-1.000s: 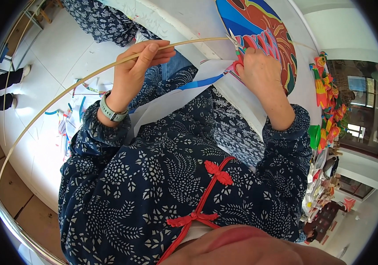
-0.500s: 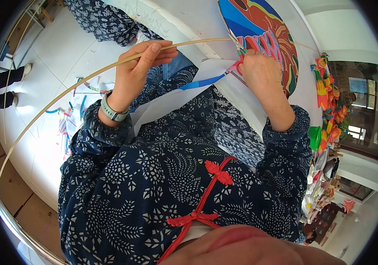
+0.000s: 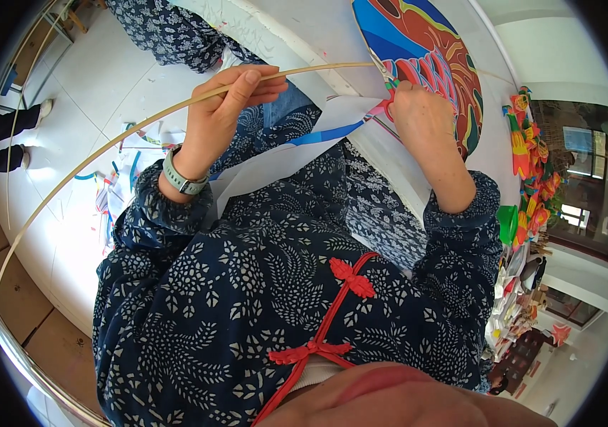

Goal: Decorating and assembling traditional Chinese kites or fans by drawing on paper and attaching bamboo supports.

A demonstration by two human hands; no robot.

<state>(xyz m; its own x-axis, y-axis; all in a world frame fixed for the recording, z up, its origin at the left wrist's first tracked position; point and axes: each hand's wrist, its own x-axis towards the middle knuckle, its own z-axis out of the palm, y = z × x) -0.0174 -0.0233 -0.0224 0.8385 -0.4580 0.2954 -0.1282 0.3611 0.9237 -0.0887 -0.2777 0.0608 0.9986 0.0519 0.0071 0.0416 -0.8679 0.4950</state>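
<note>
Near: patterned jacket (image 3: 226, 285), 2 red knot fastenings. White paper (image 3: 275, 160) with a blue band runs slantwise from left sleeve to desk edge.

2 forearms raised, well apart. Left hand (image 3: 236, 96): palm up, thumb over long fingers, pinching 1 thin pale strip (image 3: 325, 66); watch (image 3: 183, 178) on wrist. Right hand (image 3: 418, 114): back upward, fingers curled round 1 pair of scissors (image 3: 390, 83), blades at strip's far right end; whether they bite, cannot tell.

Strip bows from lower left, through left hand, to scissors; open air between the 2 hands, more to the left above tile floor (image 3: 119, 92). Right side tighter: round painted panel (image 3: 453, 43) just beyond knuckles, on white desk (image 3: 311, 28).

Farther: coloured scraps (image 3: 108, 188) on floor, left; 2 shoes of another person; bright ornaments (image 3: 521, 142), far right.
</note>
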